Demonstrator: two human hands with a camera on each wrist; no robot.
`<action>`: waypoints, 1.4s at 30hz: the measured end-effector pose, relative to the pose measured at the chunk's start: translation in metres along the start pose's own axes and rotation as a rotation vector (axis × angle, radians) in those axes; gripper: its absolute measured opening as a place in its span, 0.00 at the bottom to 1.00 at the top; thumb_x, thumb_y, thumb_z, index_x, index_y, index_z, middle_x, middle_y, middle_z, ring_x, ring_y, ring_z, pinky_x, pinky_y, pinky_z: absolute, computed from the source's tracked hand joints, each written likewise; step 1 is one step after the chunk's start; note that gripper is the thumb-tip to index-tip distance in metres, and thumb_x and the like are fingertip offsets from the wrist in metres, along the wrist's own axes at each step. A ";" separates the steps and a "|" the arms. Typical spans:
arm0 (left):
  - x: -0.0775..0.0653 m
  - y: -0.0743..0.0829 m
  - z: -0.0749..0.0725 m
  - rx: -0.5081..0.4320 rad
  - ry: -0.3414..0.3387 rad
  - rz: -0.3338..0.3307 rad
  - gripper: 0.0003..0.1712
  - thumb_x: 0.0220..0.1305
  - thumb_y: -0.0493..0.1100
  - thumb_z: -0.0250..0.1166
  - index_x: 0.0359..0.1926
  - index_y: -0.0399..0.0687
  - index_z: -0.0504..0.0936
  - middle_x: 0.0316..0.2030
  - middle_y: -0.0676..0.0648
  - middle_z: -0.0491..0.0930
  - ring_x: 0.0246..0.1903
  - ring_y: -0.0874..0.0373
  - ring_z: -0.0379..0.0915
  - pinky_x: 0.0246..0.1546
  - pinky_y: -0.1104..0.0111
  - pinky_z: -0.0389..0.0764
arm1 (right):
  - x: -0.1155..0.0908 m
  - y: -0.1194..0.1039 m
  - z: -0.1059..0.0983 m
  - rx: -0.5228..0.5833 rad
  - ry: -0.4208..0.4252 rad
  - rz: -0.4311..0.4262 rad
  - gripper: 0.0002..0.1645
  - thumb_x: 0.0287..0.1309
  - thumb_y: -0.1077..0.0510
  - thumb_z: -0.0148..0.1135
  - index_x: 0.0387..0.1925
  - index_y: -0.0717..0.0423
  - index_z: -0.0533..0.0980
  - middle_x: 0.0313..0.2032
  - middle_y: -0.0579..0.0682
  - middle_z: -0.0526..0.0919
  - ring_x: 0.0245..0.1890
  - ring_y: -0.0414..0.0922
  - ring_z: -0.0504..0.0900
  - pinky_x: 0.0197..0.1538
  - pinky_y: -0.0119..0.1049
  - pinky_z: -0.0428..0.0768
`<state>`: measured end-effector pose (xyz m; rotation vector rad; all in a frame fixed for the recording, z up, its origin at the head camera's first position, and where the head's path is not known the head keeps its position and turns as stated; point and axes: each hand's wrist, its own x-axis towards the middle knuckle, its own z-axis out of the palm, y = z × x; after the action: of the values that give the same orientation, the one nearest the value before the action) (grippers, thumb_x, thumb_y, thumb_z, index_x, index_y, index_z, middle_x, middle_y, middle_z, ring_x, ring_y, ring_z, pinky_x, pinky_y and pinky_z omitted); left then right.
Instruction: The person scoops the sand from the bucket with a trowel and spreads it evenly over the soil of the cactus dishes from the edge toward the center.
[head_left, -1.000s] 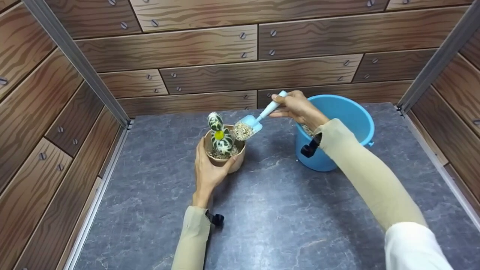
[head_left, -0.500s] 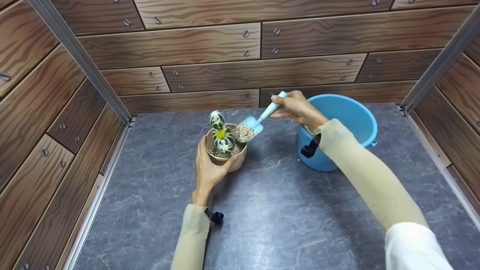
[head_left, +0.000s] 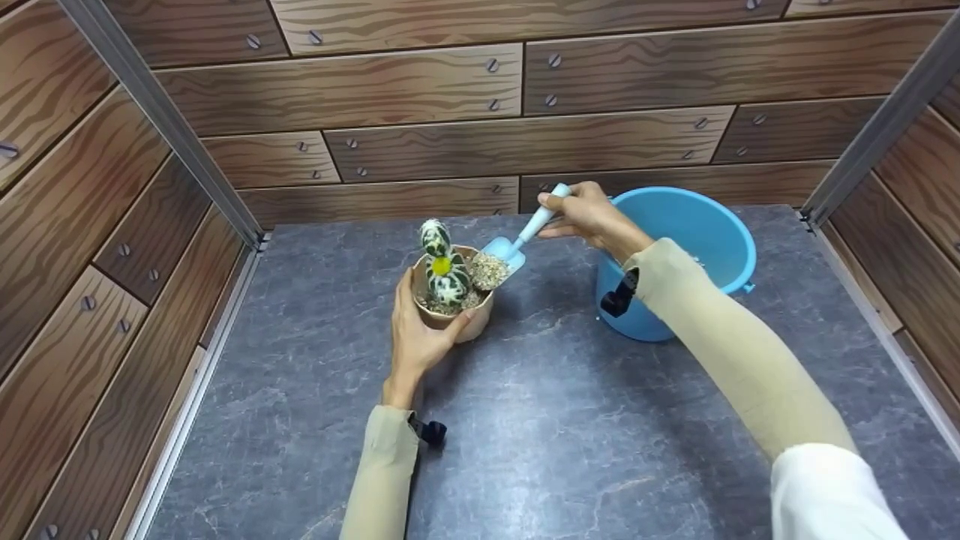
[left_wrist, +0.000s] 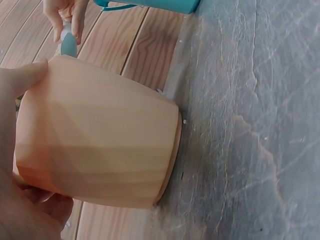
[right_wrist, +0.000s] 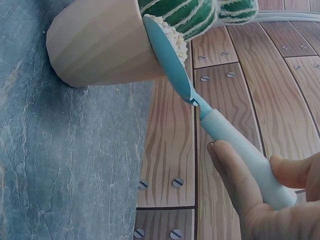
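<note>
A peach-coloured pot (left_wrist: 105, 130) stands on the grey table, holding a green cactus (head_left: 448, 288) with white stripes and a yellow flower. My left hand (head_left: 420, 334) grips the pot from the near left side, thumb on the front and fingers round its wall. In my right hand (head_left: 596, 217) is the pale handle of a small blue trowel (right_wrist: 172, 62), pinched between thumb and fingers. The blade is tilted down with its tip over the pot's rim. Light grainy gravel (head_left: 487, 271) lies heaped on the blade, right beside the cactus.
A blue bucket (head_left: 652, 322) stands on the right of the grey table (head_left: 555, 435), under my right forearm, with some gravel inside. Wood-patterned walls (head_left: 420, 161) with metal corner posts enclose the back and sides.
The trowel has tipped further down toward the pot, and the gravel has slid toward the blade's tip. My left hand keeps its hold on the pot.
</note>
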<state>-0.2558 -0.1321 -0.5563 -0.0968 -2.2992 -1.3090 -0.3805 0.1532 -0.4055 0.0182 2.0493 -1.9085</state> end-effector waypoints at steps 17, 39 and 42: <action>0.004 -0.011 -0.011 -0.099 -0.066 -0.022 0.73 0.44 0.59 0.87 0.83 0.39 0.56 0.77 0.35 0.67 0.74 0.40 0.68 0.79 0.49 0.66 | -0.001 -0.005 0.000 -0.051 0.003 -0.022 0.17 0.80 0.55 0.59 0.55 0.67 0.74 0.47 0.62 0.81 0.39 0.49 0.92 0.52 0.42 0.91; 0.000 -0.002 0.004 -0.055 0.064 -0.075 0.74 0.37 0.64 0.88 0.79 0.42 0.59 0.71 0.38 0.70 0.70 0.44 0.70 0.76 0.50 0.69 | -0.004 -0.009 0.004 -0.091 0.024 -0.059 0.20 0.79 0.54 0.60 0.55 0.69 0.73 0.47 0.62 0.82 0.38 0.48 0.92 0.51 0.43 0.91; 0.001 -0.002 0.002 -0.050 0.060 -0.084 0.72 0.37 0.65 0.88 0.78 0.44 0.61 0.70 0.38 0.73 0.69 0.44 0.72 0.74 0.48 0.71 | -0.005 -0.010 0.005 -0.093 0.028 -0.062 0.19 0.79 0.54 0.60 0.54 0.68 0.73 0.47 0.62 0.82 0.38 0.48 0.92 0.52 0.44 0.90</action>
<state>-0.2578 -0.1317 -0.5588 0.0222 -2.2424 -1.3922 -0.3770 0.1487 -0.3950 -0.0410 2.1794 -1.8560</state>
